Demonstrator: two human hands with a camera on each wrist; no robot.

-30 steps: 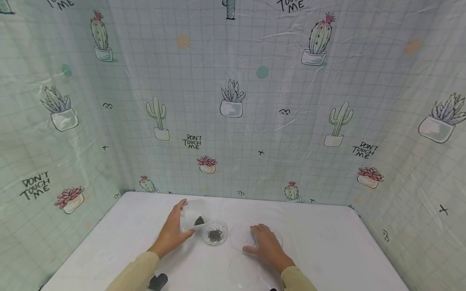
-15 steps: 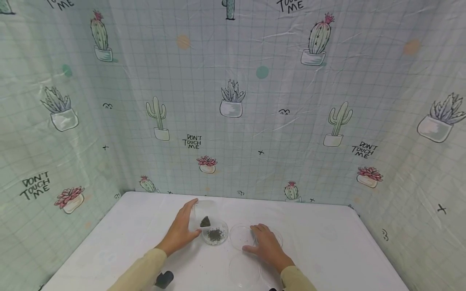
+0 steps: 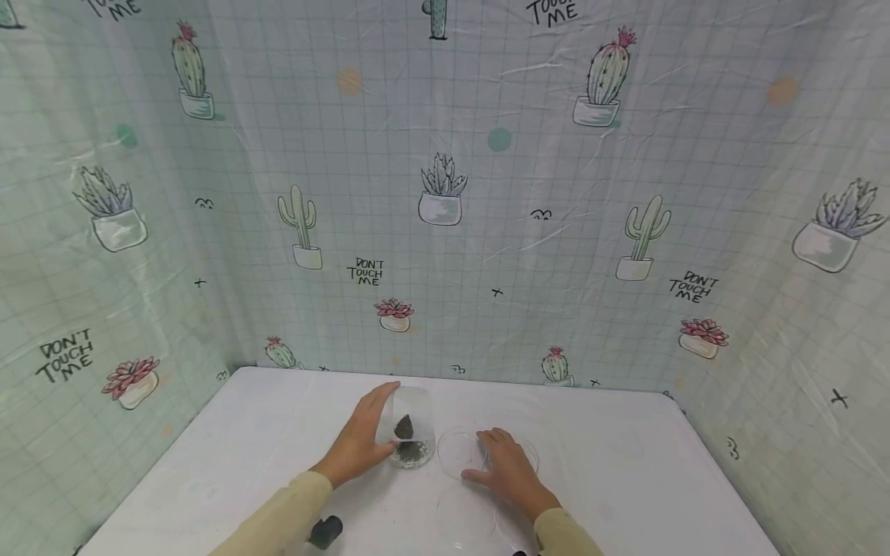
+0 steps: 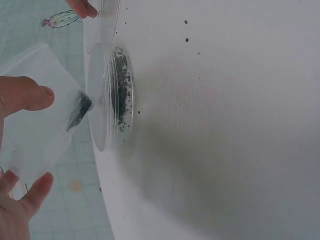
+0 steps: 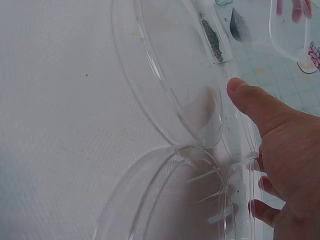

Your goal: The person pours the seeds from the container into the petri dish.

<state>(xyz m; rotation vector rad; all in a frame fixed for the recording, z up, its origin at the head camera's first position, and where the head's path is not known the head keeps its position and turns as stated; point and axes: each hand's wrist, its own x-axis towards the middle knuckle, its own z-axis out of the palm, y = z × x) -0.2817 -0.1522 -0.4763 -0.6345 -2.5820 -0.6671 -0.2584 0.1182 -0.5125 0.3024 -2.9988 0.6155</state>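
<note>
In the head view my left hand grips a translucent plastic container, thumb on the near side and fingers on the far side. The container is tilted, and dark grains are gathered at its low corner. Right below that corner, a clear round petri dish stands on the table with dark grains spread inside. My right hand is at clear petri dishes to the right, thumb and fingers apart. In the right wrist view its fingertips are right at the dish edges.
Another clear round dish lies nearer the front of the white table. A few loose dark grains are scattered on the tabletop. A cactus-printed curtain surrounds the table at the back and sides.
My left hand has carried the container to the right, from beside the grain-filled dish to above it, and the container has tipped further. The right hand stays in place.
</note>
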